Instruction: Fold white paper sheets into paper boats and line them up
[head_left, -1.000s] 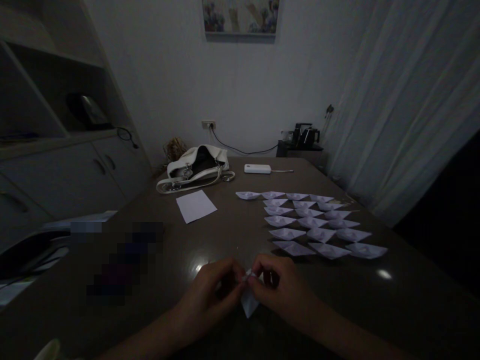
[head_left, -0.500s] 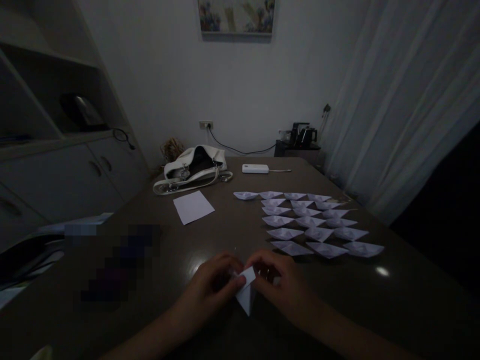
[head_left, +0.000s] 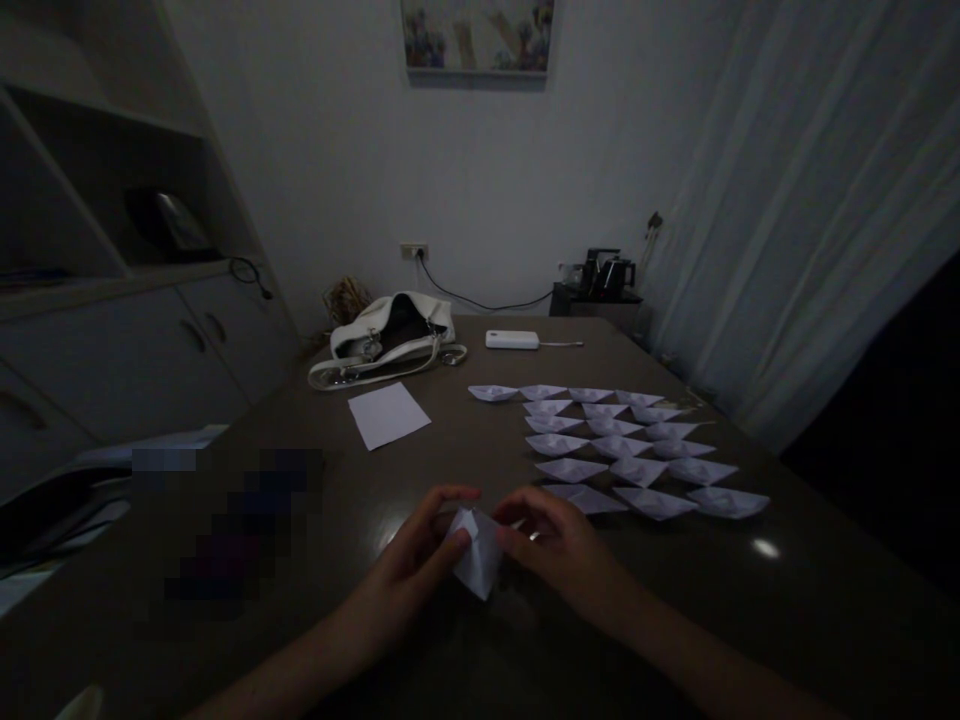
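Note:
A partly folded piece of white paper point(head_left: 478, 562) is held just above the near middle of the table, one pointed corner facing down toward me. My left hand point(head_left: 424, 545) pinches its left side, thumb on the front face and index finger along the top. On the other side, my right hand point(head_left: 551, 540) grips the right edge between thumb and curled fingers. Beyond and to the right, several white paper boats point(head_left: 652, 502) lie in rows. A stack or sheet of square white paper point(head_left: 389, 416) rests flat to the left, out of reach of both hands' fingers.
On the dark table point(head_left: 450, 455), a white handbag point(head_left: 390, 335) sits at the far left. A white power bank point(head_left: 511, 340) with a short cable lies at the back. Cabinets point(head_left: 150, 350) flank the left side, a pale curtain point(head_left: 795, 200) the right.
The folded paper has been turned and opened wider, showing a broader face. Both hands have shifted slightly up, and the left index finger has stretched out along the top.

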